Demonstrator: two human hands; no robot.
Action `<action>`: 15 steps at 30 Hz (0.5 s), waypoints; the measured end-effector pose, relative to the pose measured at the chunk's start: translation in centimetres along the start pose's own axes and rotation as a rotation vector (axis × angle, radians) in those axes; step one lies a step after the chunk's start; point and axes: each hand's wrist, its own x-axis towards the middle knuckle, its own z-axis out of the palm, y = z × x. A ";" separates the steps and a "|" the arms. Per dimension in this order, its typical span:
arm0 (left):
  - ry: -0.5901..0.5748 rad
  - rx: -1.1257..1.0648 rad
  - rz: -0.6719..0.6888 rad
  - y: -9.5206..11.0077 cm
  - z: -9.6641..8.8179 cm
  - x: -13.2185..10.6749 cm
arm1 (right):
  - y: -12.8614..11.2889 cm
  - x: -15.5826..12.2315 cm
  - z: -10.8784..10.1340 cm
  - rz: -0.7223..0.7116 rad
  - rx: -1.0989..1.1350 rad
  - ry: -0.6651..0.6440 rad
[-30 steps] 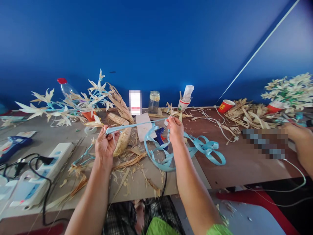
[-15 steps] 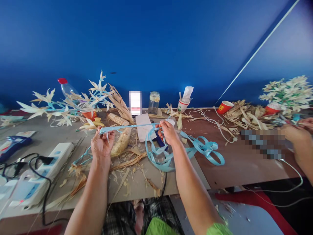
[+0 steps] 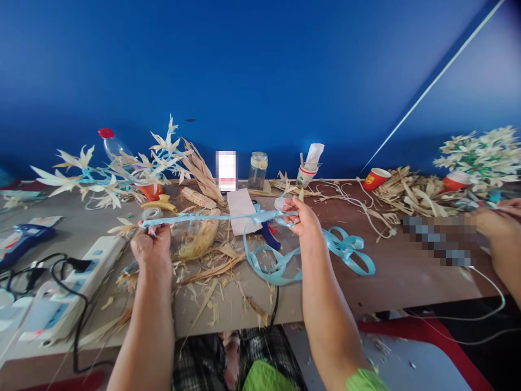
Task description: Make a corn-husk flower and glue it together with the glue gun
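A light-blue ribbon [image 3: 211, 217] stretches nearly level between my two hands above the table. My left hand [image 3: 151, 244] is closed around the ribbon's left end, where it appears wrapped on a thin stem mostly hidden by the fingers. My right hand [image 3: 304, 218] pinches the ribbon on the other side, fingers curled. Loose ribbon loops [image 3: 350, 251] lie on the table below and right of it. Beneath the taut stretch are a white paper [image 3: 241, 209], a dark-blue glue gun [image 3: 269, 236] and pale corn silk [image 3: 199, 244].
Corn-husk flowers [image 3: 108, 187] on blue stems stand at the left. A power strip [image 3: 83, 277] with black cords lies in front. A corn cob [image 3: 198, 197], glass jar [image 3: 258, 169] and red paper cup [image 3: 376, 178] stand farther back. Another person's hand [image 3: 490, 224] is at the far right.
My left hand has moved left and slightly down, and my right hand has moved right. The ribbon between them now spans a longer distance.
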 end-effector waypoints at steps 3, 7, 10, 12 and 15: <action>0.036 0.043 0.016 0.2 -0.1 0.0 | -0.5 0.3 -0.5 0.017 0.253 0.062; 0.089 0.117 0.028 -0.2 0.3 -0.5 | -0.9 0.7 -1.2 -0.133 0.490 0.259; 0.074 0.126 0.020 -0.7 0.7 -1.1 | -1.0 1.0 -1.6 -0.248 0.482 0.333; 0.048 0.151 -0.018 -1.1 1.2 -1.9 | -0.8 1.1 -1.6 -0.390 0.305 0.395; -0.092 0.279 -0.164 -2.0 2.6 -3.9 | 0.0 0.8 -1.0 -0.717 -0.304 0.575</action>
